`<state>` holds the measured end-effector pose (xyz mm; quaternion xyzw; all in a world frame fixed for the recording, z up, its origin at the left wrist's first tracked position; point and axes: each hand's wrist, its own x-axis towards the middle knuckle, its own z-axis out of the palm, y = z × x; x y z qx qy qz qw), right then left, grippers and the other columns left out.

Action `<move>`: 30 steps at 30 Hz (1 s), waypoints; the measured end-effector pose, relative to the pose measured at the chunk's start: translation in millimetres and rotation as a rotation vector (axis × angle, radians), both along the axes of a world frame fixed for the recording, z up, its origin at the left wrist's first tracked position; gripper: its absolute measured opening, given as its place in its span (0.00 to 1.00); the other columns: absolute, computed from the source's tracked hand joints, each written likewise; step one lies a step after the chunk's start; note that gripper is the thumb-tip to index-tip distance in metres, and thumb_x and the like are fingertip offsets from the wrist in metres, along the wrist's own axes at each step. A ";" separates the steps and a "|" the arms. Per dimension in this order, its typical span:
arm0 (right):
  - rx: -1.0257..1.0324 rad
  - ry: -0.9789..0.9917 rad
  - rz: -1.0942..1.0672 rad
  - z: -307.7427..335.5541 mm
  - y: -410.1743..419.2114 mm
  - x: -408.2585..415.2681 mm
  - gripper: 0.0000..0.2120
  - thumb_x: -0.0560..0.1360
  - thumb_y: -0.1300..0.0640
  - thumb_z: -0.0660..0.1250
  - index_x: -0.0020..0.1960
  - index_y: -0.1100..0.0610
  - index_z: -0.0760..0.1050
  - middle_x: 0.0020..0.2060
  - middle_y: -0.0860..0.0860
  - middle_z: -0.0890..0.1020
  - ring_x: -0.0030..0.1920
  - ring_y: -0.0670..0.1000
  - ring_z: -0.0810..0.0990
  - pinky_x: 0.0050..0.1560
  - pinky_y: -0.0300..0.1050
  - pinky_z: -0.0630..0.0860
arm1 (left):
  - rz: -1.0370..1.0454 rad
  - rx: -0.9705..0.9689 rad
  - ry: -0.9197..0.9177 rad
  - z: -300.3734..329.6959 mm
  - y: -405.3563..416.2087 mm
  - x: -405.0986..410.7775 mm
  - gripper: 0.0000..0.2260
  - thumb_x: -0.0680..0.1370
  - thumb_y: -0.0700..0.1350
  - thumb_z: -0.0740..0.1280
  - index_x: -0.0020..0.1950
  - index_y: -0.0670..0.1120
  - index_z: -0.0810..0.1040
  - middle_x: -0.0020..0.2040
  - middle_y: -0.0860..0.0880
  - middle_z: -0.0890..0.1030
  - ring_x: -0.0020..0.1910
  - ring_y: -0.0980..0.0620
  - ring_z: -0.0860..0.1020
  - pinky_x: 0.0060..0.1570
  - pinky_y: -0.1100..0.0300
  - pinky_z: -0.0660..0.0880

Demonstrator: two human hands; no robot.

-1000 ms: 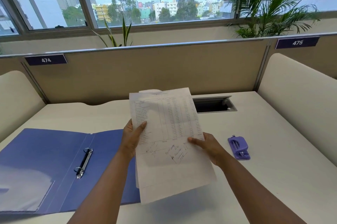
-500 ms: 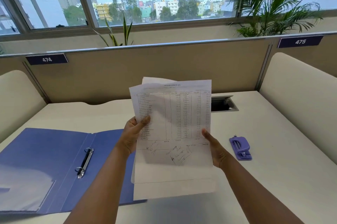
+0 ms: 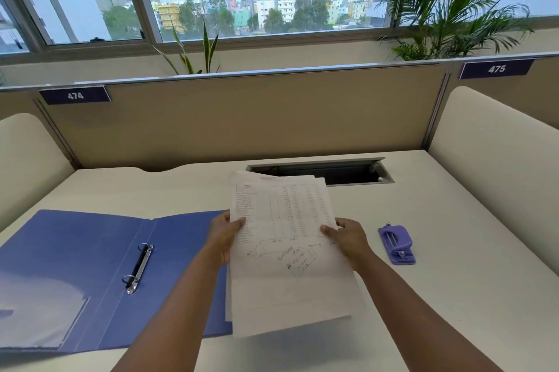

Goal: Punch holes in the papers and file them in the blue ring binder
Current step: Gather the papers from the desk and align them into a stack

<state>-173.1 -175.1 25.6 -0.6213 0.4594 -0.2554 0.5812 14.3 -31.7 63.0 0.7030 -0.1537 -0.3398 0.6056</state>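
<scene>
The papers (image 3: pixel 287 253) sit at centre frame, a small stack held over the tabletop (image 3: pixel 453 296). Their long axis runs from the lower centre up toward the slot (image 3: pixel 320 172) at the back, and the top edge leans slightly left. The printed table faces the camera with its head at the far end and handwritten notes nearer the person. The sheets are not squared: several edges fan out at the top and along the bottom.

The left hand (image 3: pixel 222 238) pinches the stack's left edge, thumb lying on the front sheet and fingers hidden behind it. The right hand (image 3: pixel 348 240) pinches the right edge the same way, thumb on top and fingers curled round the back. Both grips are closed on the paper at about mid-height of the stack.

The binder (image 3: pixel 90 265) lies open flat in the lower left of the frame, its spine running from near to far and tilted a little right. Its two rings (image 3: pixel 139 268) are closed and carry no sheets; a clear pocket (image 3: pixel 39 317) sits on the inside left cover. The stack's lower left corner overlaps the binder's right cover in the picture; whether it touches is unclear.

The punch (image 3: pixel 396 244) rests on the tabletop at the right, just beyond the right hand and apart from it, long axis pointing near to far.
</scene>
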 end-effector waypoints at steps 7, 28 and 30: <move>-0.457 -0.137 -0.206 14.4 24.8 6.0 0.05 0.76 0.56 0.64 0.49 0.57 0.74 0.47 0.51 0.80 0.43 0.51 0.80 0.39 0.35 0.77 | 0.002 -0.258 -0.101 9.1 -3.8 -20.1 0.05 0.75 0.39 0.67 0.50 0.42 0.78 0.45 0.46 0.82 0.43 0.48 0.80 0.39 0.60 0.81; -0.332 -0.411 -0.101 12.0 17.7 3.5 0.07 0.77 0.57 0.62 0.54 0.55 0.72 0.47 0.47 0.79 0.46 0.50 0.81 0.41 0.37 0.82 | -0.006 -0.418 -0.176 27.9 -12.1 -30.7 0.04 0.74 0.40 0.68 0.45 0.49 0.78 0.41 0.52 0.82 0.34 0.58 0.83 0.31 0.65 0.78; -0.340 -0.418 -0.102 12.1 16.1 2.6 0.07 0.76 0.57 0.63 0.54 0.55 0.71 0.47 0.46 0.79 0.46 0.49 0.81 0.40 0.36 0.82 | -0.007 -0.425 -0.173 27.1 -12.0 -29.0 0.04 0.74 0.40 0.68 0.44 0.49 0.79 0.38 0.54 0.84 0.35 0.57 0.83 0.31 0.64 0.79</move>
